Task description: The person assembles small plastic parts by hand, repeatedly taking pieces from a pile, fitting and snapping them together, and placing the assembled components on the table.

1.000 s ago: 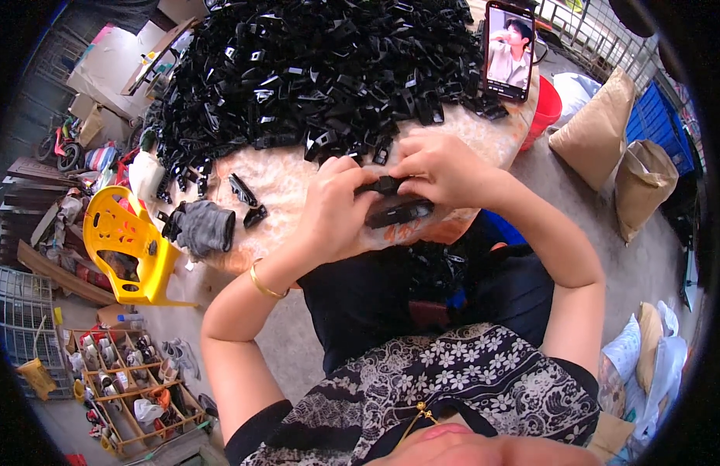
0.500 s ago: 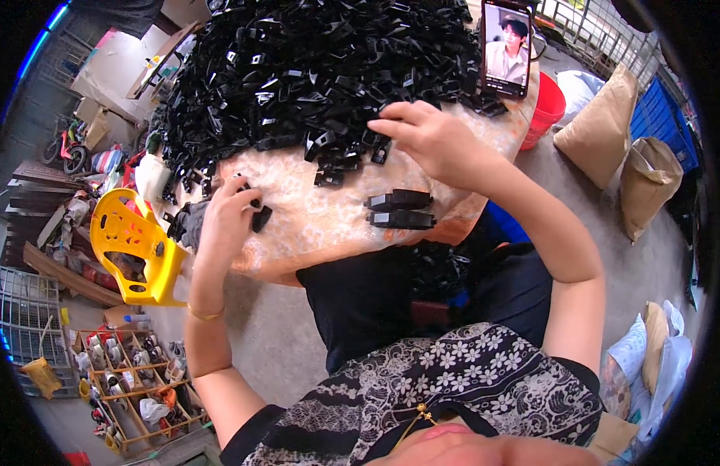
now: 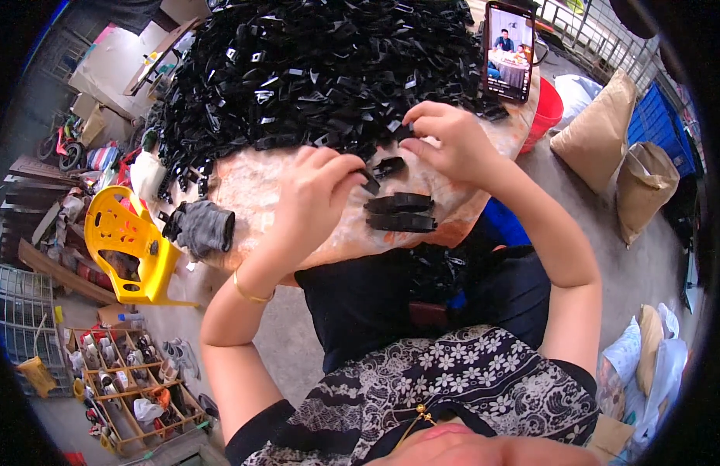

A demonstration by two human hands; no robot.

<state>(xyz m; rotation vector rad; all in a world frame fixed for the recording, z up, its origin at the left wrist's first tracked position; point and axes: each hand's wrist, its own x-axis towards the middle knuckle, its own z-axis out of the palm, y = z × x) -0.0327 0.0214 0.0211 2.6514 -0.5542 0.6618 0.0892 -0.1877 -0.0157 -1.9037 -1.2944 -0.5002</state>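
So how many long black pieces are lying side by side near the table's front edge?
2: the farther piece, and the nearer piece just in front of it. None seems hidden there.

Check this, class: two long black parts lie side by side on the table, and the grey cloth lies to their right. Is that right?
No: the grey cloth lies left of the two long black parts, as the head view shows. The rest holds.

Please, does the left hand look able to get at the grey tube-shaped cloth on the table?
Probably yes: orange-and-white tablecloth shows between the left hand and the grey tube-shaped cloth, though that hand's grip seems busy with a small black plastic piece.
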